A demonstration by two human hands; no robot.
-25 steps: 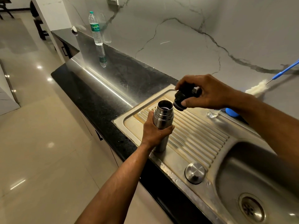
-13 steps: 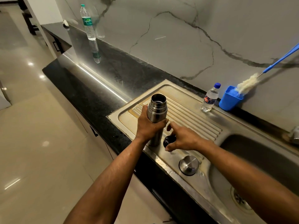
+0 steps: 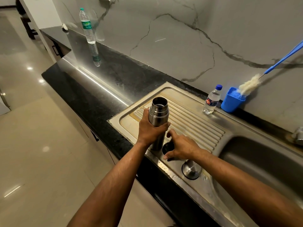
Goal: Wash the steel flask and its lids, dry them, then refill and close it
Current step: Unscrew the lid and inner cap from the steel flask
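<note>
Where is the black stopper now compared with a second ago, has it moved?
Yes. The black stopper went from above the flask mouth down onto the drainboard, beside the flask's base, under the right hand.

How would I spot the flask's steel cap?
Find the steel drainboard left of the sink basin. On its front edge, beside the right hand, lies the steel cap: a shiny round dome, unlike the black stopper under that hand.
</note>
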